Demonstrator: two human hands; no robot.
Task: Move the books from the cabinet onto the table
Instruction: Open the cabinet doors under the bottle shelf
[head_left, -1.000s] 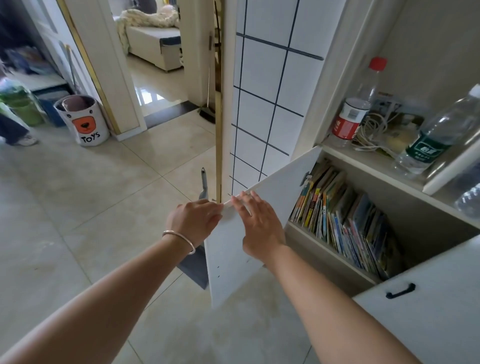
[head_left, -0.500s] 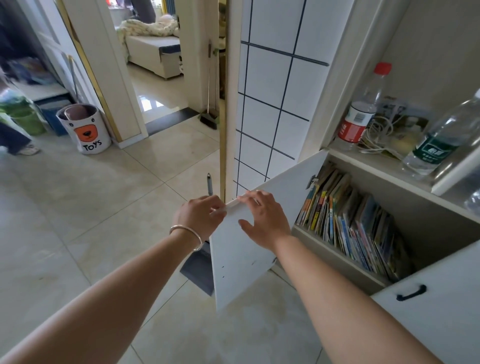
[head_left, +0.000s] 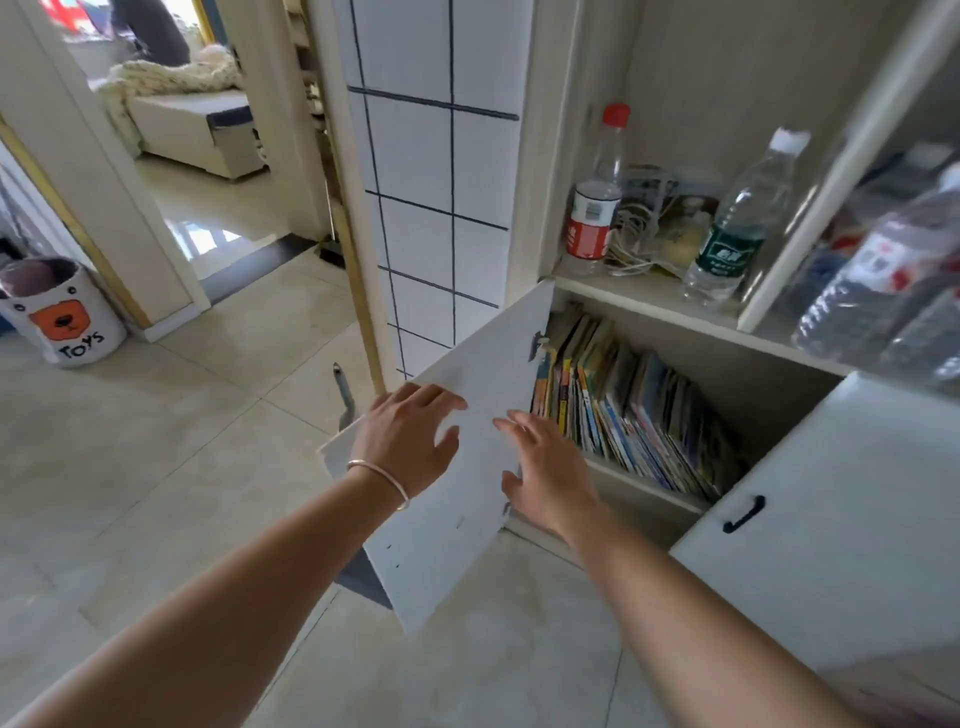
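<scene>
**A:** Where are your hands sitting right now?

**B:** You are working at the cabinet door (head_left: 457, 467), which is standing swung out from the cabinet (head_left: 841, 519). Your left hand (head_left: 402, 441) is lying over the door's top edge with the fingers spread wide, gripping nothing. Your right hand (head_left: 545, 478) is hovering on the inner side of the door, fingers loosely open and empty, pointing toward the shelf.

**A:** And the books?

**B:** The books (head_left: 623, 410) are standing in a tight row on the lower shelf (head_left: 644, 483), just beyond the door, leaning toward the hinge side. None is touching either hand yet. The second door (head_left: 810, 525), beyond the books from the open one, is covering that end of the shelf, so I cannot tell how far the row runs behind it.

**A:** Why is the left hand resting up there?

**B:** Likely you are steadying the door so it is not swinging back while the right hand is reaching in. That is a judgement, not something shown.

**A:** Anything above the door to mind?

**B:** Bottles (head_left: 592, 208) and a tangle of cord (head_left: 634, 234) are sitting on the shelf over the books. No worktop is showing in this view, so the task is barely starting.
</scene>
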